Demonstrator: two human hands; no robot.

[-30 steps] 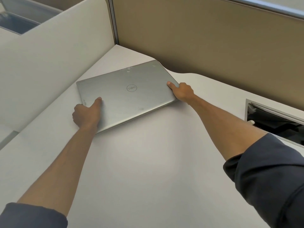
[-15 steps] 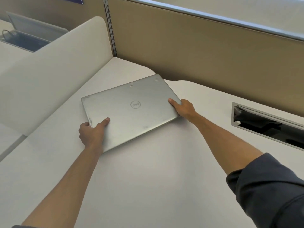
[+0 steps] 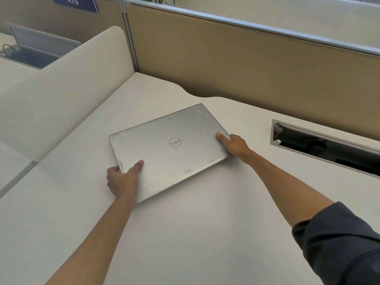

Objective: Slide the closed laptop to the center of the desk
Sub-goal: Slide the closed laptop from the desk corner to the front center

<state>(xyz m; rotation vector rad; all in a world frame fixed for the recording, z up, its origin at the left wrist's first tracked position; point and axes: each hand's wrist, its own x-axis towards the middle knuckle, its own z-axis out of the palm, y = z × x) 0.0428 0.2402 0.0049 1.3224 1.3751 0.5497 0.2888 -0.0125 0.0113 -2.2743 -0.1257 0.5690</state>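
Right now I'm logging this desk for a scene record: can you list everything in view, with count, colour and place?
laptop: one, silver, closed, flat on the desk, askew, left of middle
desk: one, white, fills the foreground
cable slot: one, grey rim, dark inside, right side of the desk
back panel: one, tan, behind the desk
side divider: one, cream, rounded top, left of the desk
sign: one, blue with white number, top left
plant: one, green, only leaves show above the panel
neighbour's laptop: one, open, far left desk
left hand: grip on the laptop's near left corner
right hand: grip on the laptop's right edge
sleeve: one, dark, right arm
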